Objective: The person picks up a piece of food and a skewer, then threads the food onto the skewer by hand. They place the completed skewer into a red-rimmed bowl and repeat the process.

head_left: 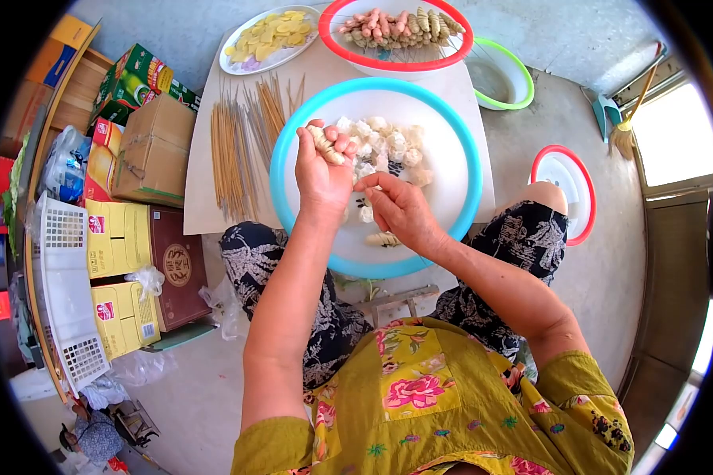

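Over the left part of a white basin with a turquoise rim (469, 178), my left hand (322, 170) holds a pale ridged piece (325, 146), its fingers wrapped round it. My right hand (400, 210) is close beside the left wrist, thumb and index finger pinched together; what they hold is too small to make out. Whitish crumpled lumps (390, 146) lie in the basin beyond my hands, with small dark bits among them. Another ridged piece (383, 239) rests near the basin's front edge, below my right hand.
Wooden sticks (228, 158) lie left of the basin. Behind stand a plate of yellow slices (269, 38) and a red-rimmed basin (329, 36) of skewered pieces. A green-rimmed basin (523, 83) and another red-rimmed basin (588, 206) are at right. Boxes (154, 146) stack at left.
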A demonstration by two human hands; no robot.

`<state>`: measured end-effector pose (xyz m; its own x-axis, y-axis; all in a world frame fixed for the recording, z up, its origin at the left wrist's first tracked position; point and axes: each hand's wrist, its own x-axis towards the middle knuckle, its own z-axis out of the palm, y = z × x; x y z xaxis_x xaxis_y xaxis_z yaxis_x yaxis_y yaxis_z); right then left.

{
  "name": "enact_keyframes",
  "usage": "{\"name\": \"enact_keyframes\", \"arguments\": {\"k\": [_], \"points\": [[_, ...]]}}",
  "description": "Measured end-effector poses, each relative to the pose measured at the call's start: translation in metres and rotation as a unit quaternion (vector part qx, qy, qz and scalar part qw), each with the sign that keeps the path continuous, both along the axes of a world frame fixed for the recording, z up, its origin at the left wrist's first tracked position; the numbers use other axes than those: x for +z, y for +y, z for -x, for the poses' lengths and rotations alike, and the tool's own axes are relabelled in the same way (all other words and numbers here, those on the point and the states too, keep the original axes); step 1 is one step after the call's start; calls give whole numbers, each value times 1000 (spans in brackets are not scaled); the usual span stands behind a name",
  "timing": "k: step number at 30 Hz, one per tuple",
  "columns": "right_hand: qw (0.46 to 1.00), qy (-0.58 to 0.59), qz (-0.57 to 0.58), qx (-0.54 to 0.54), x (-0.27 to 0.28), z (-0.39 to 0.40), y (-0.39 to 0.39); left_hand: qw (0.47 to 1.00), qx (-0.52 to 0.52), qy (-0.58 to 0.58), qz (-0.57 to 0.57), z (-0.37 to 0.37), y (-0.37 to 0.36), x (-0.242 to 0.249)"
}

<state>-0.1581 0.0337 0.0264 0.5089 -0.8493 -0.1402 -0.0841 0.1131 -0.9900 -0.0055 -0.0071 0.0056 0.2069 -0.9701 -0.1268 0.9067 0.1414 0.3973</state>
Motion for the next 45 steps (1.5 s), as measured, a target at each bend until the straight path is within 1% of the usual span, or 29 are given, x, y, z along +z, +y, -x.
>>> {"name": "enact_keyframes", "arguments": {"k": [5,8,13,20,35,41,43,45], "points": [[1000,6,10,6,0,0,3,1000,7,18,8,-7,-3,-2],[1000,17,17,18,1,1,4,1000,24,9,3,-9,-3,-3],[1000,-5,-12,10,-1,1,3,999,45,-23,-6,-1,-1,-1],[1000,-15,-14,1,-1,-1,2,998,49,-37,2,5,1,-3],[1000,-4,9,-13,-2,-3,-4,998,27,-62,-7,11,4,0],[999,-2,25,-24,-8,-3,-11,996,-14,-85,-8,14,9,0],[999,-16,23,-44,-10,-3,-14,991,-34,-123,-37,13,9,5],[998,-35,4,-46,-9,0,-19,989,-55,-133,-41,13,11,7]]}}
